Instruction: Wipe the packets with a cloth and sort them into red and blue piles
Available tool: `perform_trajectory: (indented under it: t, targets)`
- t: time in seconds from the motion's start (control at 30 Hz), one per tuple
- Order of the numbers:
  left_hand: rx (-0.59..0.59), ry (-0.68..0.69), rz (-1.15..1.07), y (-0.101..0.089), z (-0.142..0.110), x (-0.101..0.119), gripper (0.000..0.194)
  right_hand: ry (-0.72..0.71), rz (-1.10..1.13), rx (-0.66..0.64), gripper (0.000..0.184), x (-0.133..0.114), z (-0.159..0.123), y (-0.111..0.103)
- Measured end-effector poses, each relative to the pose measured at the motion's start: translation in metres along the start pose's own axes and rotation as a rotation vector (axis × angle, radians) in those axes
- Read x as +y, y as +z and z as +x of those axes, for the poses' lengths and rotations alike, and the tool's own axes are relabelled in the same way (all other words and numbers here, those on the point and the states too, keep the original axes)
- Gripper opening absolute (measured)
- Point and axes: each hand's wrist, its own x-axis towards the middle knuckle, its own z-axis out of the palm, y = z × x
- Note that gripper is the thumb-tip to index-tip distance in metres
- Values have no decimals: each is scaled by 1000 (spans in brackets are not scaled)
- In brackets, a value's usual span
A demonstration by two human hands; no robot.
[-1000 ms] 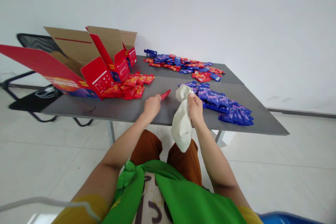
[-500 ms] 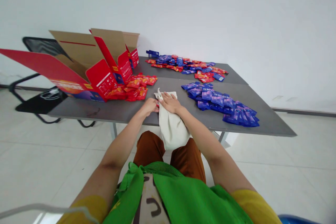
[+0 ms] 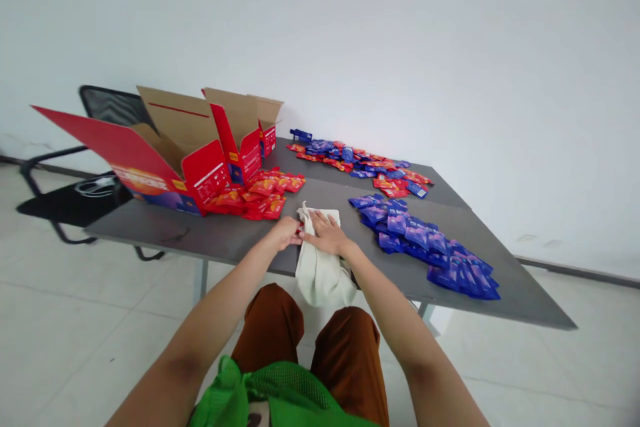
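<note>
A cream cloth [image 3: 320, 273] lies over the front edge of the grey table, its lower part bulging and hanging down above my knees. My right hand [image 3: 327, 235] rests flat on the cloth with fingers stretched out. At the cloth's left side my left hand [image 3: 286, 232] is closed, fingers bent inward. A bit of red shows between its fingertips and the cloth, too small to tell what it is. A pile of red-orange packets [image 3: 257, 197] lies beyond my left hand. Overlapping blue-purple packets [image 3: 417, 235] spread out to the right.
Open red cartons [image 3: 205, 177] with raised flaps stand along the table's left side. A mixed heap of red and blue packets [image 3: 360, 163] covers part of the far end. Behind the cartons is a black chair [image 3: 65, 203] with a white cable on its seat. The table [image 3: 500, 260] ends close to my legs.
The head view has tilted upward, so the table sits lower in the picture. Both hands stay at the cloth; its hanging part looks shorter and shifted slightly left.
</note>
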Motion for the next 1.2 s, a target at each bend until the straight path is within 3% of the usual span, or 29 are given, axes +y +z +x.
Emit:
perform_trajectory:
  t: [0.1, 0.2, 0.27, 0.43, 0.6, 0.7, 0.8, 0.9, 0.97, 1.07, 1.2]
  targets:
    - [19, 31, -19, 3, -6, -5, 12, 155, -12, -29, 80, 15, 8, -14]
    - [22, 67, -31, 2, -11, -9, 15, 160, -28, -16, 79, 10, 4, -12]
    - [2, 70, -25, -1, -12, -8, 15, 81, -20, -7, 79, 0, -5, -4]
    - [-42, 14, 25, -9, -6, 2, 12, -315, 90, -48, 85, -12, -36, 0]
    - [20, 44, 58, -3, -9, -8, 16, -422, 444, -146, 61, 11, -71, -11]
    - [163, 283, 197, -7, -24, -14, 26, -192, 625, 49, 46, 20, -84, 0]
    - [481, 567, 680, -27, -42, 3, 34, 145, 719, 358, 29, 23, -86, 16]
    - [847, 602, 1074, -57, -50, 40, 42, 281, 717, 535, 23, 25, -84, 23]
    - [983, 572, 1189, -76, -45, 62, 48, 323, 703, 607, 21, 24, -84, 22]
    - [990, 590, 1309, -96, -29, 73, 53, 348, 673, 664, 21, 22, -87, 20]
    - [788, 547, 1498, -110, -9, 59, 48, 357, 639, 687, 22, 19, -89, 18]
